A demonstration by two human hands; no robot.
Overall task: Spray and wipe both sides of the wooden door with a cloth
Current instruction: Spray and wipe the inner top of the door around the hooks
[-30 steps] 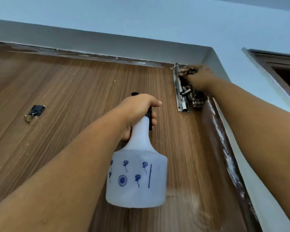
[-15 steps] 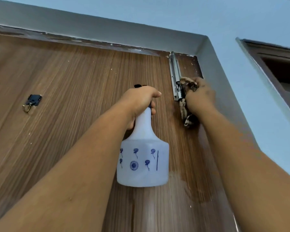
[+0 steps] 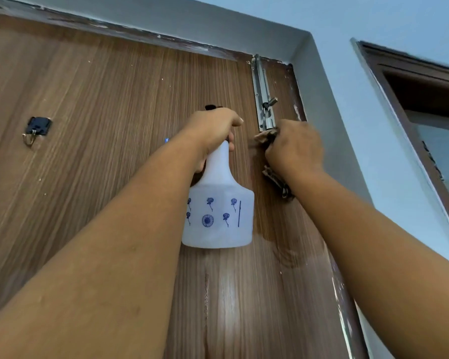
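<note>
Wood-grain door (image 3: 94, 120) fills the frame. Right hand (image 3: 294, 145), clamped on the checked cloth (image 3: 275, 177), has dropped from the slide bolt (image 3: 263, 99) to centre right. Left hand (image 3: 213, 130) grips the spray bottle (image 3: 218, 216). Wiping proceeds downward.

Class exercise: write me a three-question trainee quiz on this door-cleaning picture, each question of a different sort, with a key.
1. True or false: the left hand grips the spray bottle by its neck.
2. The cloth in the right hand presses the door: A) on the hook; B) just below the slide bolt; C) on the wall.
3. Fill in: the hook is to the ____ of the bottle.

Key: 1 true; 2 B; 3 left.
</note>
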